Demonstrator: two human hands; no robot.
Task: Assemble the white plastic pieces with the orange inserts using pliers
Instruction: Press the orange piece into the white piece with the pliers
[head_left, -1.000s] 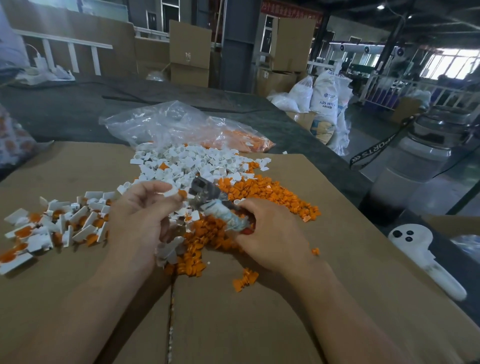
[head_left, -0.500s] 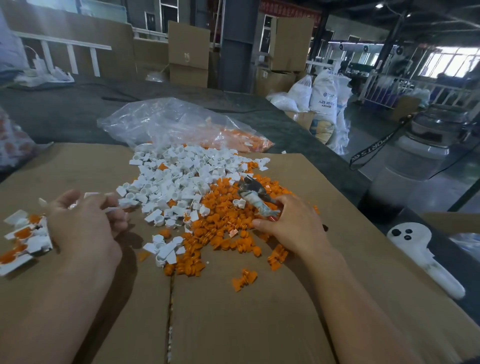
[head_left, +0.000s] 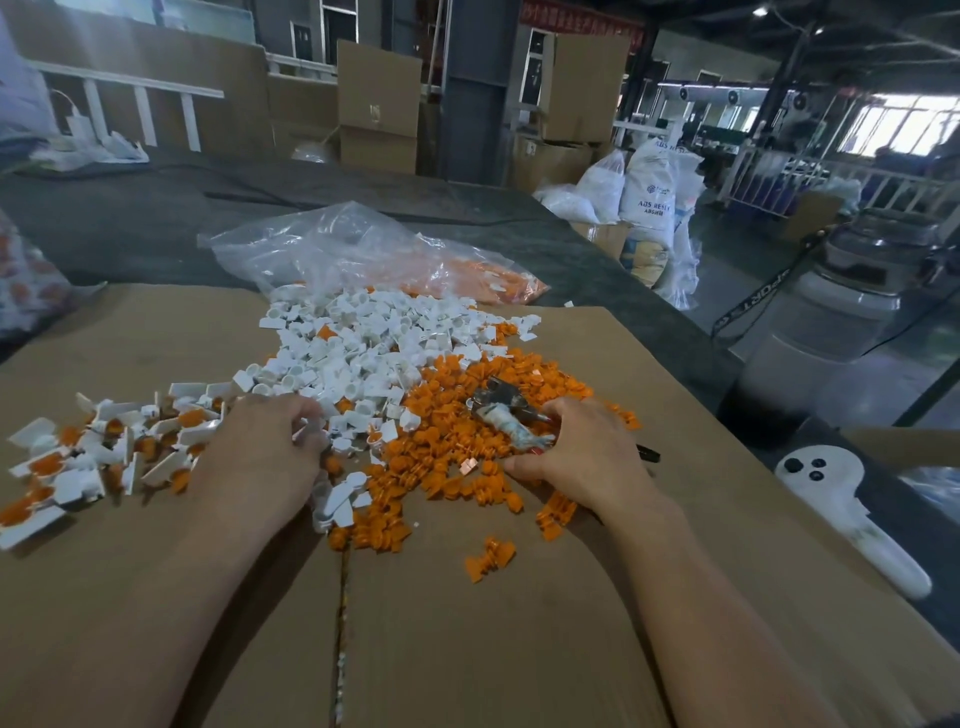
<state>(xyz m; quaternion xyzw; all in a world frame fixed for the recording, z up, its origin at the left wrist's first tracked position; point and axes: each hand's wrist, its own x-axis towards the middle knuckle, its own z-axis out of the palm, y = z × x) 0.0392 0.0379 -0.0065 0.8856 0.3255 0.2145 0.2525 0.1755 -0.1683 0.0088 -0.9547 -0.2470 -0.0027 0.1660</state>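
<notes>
Two hands are down on the brown cardboard sheet (head_left: 467, 649), and this looks like the pick for the next pairing. The left hand (head_left: 265, 452) sits at the near edge of the heap of small white plastic pieces (head_left: 363, 343), fingers curled down into it (whether a piece is actually pinched there, I cannot tell). The right hand (head_left: 582, 457) has its fingers wrapped round the grey metal pliers with a tape-bound handle (head_left: 511, 423), whose head lies on the spread of small orange inserts (head_left: 457, 431) just beside the white heap. To do this well, I'd say: lift one white piece alone, seat one orange insert squarely in it, then squeeze with the pliers straight and gently, since a crooked bite could skew the insert or crack the plastic. Count-up: one pair of pliers, one clear plastic bag (head_left: 353, 249) behind the heaps with orange showing through, one white handheld controller (head_left: 852, 519) off the cardboard's right edge, and three heaps: white, orange, and the white-and-orange assembled pieces (head_left: 104, 452) on the left hand's outer side. Loose pieces in each heap run beyond counting; dozens at least, probably hundreds.
</notes>
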